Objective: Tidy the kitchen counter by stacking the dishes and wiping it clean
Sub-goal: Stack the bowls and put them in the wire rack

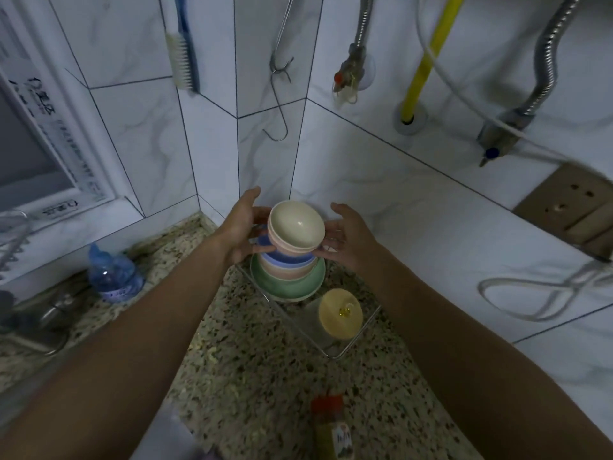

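Stack of bowls (288,260) on the wire rack (353,345), in the back corner of the speckled counter (258,376), close to the tiled walls. Topmost: cream bowl (297,225), tilted, nested in a pink bowl (288,249); beneath, blue bowl (282,258), then another pink one, then the wide green bowl (288,285) at the base. Flanking the upper bowls, left hand (240,229) with thumb lifted and fingers lying against the pink and blue sides; right hand (350,242) spread, fingertips at the pink rim, contact hard to tell. On the same rack, nearer, a glass with a yellow lid (340,313). Farther left, a plastic bottle (112,277); in front, a blurred red-capped jar (330,423).
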### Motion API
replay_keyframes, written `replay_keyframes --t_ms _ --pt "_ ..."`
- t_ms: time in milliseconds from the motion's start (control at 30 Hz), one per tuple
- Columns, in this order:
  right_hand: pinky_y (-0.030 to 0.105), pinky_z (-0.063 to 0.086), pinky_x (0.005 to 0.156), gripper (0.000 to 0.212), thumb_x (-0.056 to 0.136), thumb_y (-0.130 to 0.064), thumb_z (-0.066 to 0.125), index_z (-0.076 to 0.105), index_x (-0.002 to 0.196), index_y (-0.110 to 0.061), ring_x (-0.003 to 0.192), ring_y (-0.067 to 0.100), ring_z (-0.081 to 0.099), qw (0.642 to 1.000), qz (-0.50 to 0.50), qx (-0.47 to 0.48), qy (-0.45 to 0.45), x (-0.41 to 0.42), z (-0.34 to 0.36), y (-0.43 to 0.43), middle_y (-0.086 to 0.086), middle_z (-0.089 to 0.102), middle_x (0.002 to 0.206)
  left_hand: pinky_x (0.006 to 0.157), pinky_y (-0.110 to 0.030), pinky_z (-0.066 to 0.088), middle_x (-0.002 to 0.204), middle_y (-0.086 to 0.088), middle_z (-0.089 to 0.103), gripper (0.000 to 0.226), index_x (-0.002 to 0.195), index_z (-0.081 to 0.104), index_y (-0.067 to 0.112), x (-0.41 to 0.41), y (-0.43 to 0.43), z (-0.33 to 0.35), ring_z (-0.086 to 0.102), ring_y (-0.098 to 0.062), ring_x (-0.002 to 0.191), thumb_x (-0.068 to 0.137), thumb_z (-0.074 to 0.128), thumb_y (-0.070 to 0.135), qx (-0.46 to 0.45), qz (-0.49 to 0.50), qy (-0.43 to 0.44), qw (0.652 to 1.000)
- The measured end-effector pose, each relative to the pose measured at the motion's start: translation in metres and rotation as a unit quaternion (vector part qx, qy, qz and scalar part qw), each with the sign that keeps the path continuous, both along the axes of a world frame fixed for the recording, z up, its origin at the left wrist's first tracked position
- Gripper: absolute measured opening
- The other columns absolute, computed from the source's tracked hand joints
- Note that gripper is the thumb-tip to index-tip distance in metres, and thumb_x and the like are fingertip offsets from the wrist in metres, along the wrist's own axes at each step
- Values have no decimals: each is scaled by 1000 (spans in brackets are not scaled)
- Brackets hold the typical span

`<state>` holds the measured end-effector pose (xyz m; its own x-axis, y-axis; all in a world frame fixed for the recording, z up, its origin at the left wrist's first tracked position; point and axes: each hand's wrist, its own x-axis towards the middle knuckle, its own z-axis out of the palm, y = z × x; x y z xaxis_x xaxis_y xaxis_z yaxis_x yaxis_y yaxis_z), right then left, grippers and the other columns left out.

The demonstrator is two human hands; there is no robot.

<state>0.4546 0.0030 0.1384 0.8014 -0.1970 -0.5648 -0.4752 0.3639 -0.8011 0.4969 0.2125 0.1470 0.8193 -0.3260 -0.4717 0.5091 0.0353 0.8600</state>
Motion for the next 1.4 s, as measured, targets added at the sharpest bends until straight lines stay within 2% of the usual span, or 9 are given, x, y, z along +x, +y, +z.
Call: replay_keyframes --t_ms 133,300,400,500,600,867,1100,1267,1400 --pt "54 52 104 68 95 -53 61 56 134 2 115 31 61 999 10 -24 24 20 -10 0 18 62 120 99 -52 55 119 -5 60 70 129 62 9 16 -3 -13 56 -22 109 102 30 65 8 0 18 1000" --pt "53 54 100 69 95 -52 61 55 135 4 121 34 59 997 24 -48 54 37 -23 3 21 60 131 98 -49 55 116 -7 62 72 128 59 8 32 -6 -26 57 -22 108 103 23 65 47 -7 22 999" --pt "51 56 96 69 94 -52 61 56 135 3 118 33 62 995 40 -59 67 45 -28 -1 21 62 129 88 -42 53 119 -18 67 85 129 64 5 44 -7 -36 58 -23 101 100 20 71 112 -8 14 994" --pt "48 57 93 68 94 -51 61 55 135 3 107 30 65 992 73 -67 76 51 -29 -5 20 64 124 87 -41 54 100 -18 63 93 121 68 1 54 -7 -43 57 -25 86 97 19 76 150 -19 23 988" --pt "49 54 101 57 94 -51 62 56 128 -6 110 30 64 989 97 -81 82 56 -29 -5 16 62 126 90 -44 58 99 -17 64 91 111 68 -1 61 -8 -44 61 -27 87 96 22 77 157 -24 37 987" --pt "42 47 106 59 94 -54 59 55 135 -11 121 34 58 981 118 -123 92 64 -33 -5 21 56 138 74 -44 61 111 -23 65 88 115 62 -7 68 -6 -40 65 -32 96 97 31 73 164 -52 71 983" --pt "42 49 99 52 100 -40 59 44 144 -17 112 31 57 990 90 -99 53 51 -30 -2 19 52 138 79 -49 63 109 -21 64 87 114 62 -5 63 -6 -40 65 -32 98 96 33 75 154 -50 74 984" --pt "47 49 107 53 97 -38 66 50 142 -17 130 34 52 997 56 -57 17 37 -26 -14 20 47 146 87 -49 60 121 -23 62 84 123 62 -5 56 5 -37 64 -36 111 98 37 71 106 -53 80 990" --pt "45 52 105 51 95 -40 68 58 137 -13 112 29 62 999 42 -31 -11 17 -16 -30 16 57 128 88 -50 61 118 -20 62 65 125 64 4 41 17 -34 66 -33 108 102 42 60 57 -14 33 998"
